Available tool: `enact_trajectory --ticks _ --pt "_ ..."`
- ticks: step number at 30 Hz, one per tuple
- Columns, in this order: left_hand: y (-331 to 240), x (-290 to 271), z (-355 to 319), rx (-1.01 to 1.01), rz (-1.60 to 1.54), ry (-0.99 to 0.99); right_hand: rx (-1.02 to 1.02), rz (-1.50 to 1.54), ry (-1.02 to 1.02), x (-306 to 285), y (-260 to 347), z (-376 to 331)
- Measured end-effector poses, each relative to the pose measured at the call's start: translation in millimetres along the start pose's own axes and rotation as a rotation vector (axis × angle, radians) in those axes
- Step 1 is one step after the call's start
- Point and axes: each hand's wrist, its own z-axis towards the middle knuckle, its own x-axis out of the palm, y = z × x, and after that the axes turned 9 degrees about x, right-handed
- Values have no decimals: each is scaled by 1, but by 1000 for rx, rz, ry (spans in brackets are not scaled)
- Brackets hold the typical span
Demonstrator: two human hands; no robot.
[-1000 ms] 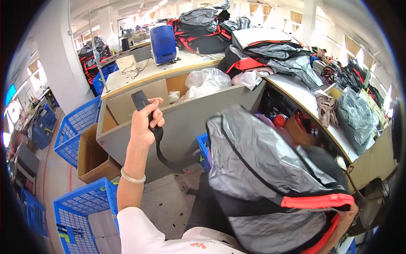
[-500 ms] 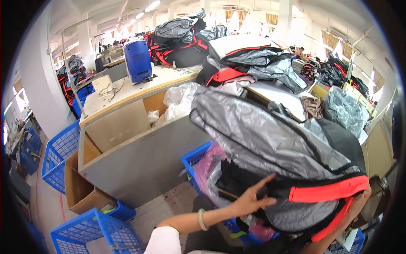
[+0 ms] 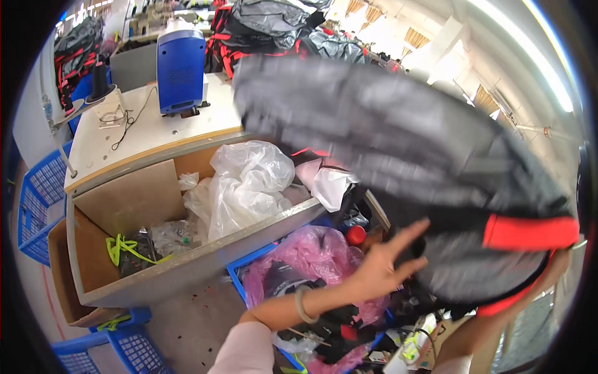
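A large grey and black fabric bag (image 3: 386, 124) with a red strip (image 3: 529, 233) is held up in front of me, smeared by motion. My right hand (image 3: 562, 257) grips its right edge by the red strip; its fingers are mostly hidden behind the fabric. Close to the bag's lower black edge is my left hand (image 3: 381, 269), index finger stretched out and another finger apart from it. I see nothing held in it, and cannot tell whether its fingertips touch the fabric. A pale bracelet circles my left wrist.
Below my left arm, a blue crate (image 3: 240, 274) holds pink plastic (image 3: 311, 249) and dark scraps. Beyond it, a grey-walled wooden bin (image 3: 124, 288) contains clear plastic bags (image 3: 246, 181). A white table (image 3: 140, 140) carries a blue machine (image 3: 180, 71). More grey bags (image 3: 268, 25) lie piled behind.
The bag has been raised and swung up to the right, its red strip higher. Both hands rose with it. My view has shifted, showing more of the bin and crate below.
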Motion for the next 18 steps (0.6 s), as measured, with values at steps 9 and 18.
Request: enact_trajectory --ticks 9,18 --pt "51 -244 -102 -753 1041 -169 -33 338 -202 352 162 119" --pt "54 -276 -199 -910 1007 -410 -319 46 1179 441 203 -254"
